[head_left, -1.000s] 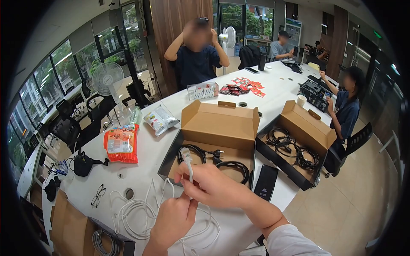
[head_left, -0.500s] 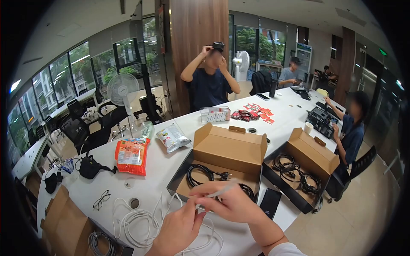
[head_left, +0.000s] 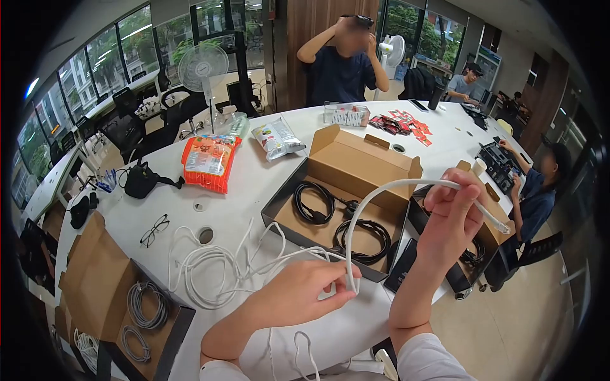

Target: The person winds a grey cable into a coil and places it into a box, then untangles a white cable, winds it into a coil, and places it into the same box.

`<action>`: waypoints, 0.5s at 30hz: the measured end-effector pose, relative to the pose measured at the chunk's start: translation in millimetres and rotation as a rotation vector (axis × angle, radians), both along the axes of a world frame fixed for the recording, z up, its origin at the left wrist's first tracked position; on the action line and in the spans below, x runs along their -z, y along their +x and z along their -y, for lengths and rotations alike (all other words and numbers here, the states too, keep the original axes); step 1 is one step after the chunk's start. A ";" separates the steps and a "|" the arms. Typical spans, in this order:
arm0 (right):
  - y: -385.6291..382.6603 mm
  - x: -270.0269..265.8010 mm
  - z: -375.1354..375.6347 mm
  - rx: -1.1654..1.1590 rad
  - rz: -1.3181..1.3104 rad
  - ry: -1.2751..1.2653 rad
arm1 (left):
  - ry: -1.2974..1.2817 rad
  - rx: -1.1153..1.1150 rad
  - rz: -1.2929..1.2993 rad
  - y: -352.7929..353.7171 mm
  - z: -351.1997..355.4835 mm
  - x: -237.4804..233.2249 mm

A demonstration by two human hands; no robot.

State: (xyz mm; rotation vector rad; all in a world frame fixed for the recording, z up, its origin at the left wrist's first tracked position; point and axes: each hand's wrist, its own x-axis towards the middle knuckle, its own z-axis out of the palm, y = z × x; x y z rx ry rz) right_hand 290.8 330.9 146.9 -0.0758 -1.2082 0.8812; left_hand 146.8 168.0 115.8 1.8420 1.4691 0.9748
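Note:
A white cable (head_left: pixel 381 188) arches up between my two hands. My right hand (head_left: pixel 452 213) is raised at the right and pinches it near one end; a plug tip (head_left: pixel 504 227) sticks out past the fingers. Lower down, my left hand (head_left: pixel 305 292) grips the same cable between thumb and fingers. The rest of the white cable lies in loose loops (head_left: pixel 210 270) on the table to the left of my left hand, and some strands hang below it. Behind my hands stands an open box (head_left: pixel 362 174) with coiled black cables (head_left: pixel 368 241) inside.
At the left, another open box (head_left: pixel 95 279) holds grey cable coils (head_left: pixel 147 305). Glasses (head_left: pixel 154 230), an orange snack bag (head_left: pixel 210 162) and a silver bag (head_left: pixel 277 138) lie on the white table (head_left: pixel 254 184). A third box (head_left: pixel 470 270) stands right. Several people sit around.
My hands have moved apart. The right hand rose to the right with the cable end, the left went lower, and the cable now arches between them. The view has shifted.

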 end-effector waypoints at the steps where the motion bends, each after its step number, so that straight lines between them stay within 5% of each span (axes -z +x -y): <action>1: 3.2 -0.3 0.1 -0.041 0.009 0.007 | -0.004 0.031 0.026 0.7 -2.5 1.0; 5: -1.5 2.9 -5.9 0.068 0.044 0.092 | 0.070 -0.019 0.253 -2.6 -8.6 7.9; 15: -32.2 -3.8 0.7 0.390 0.655 0.556 | 0.460 -0.366 0.879 -33.5 -10.6 9.3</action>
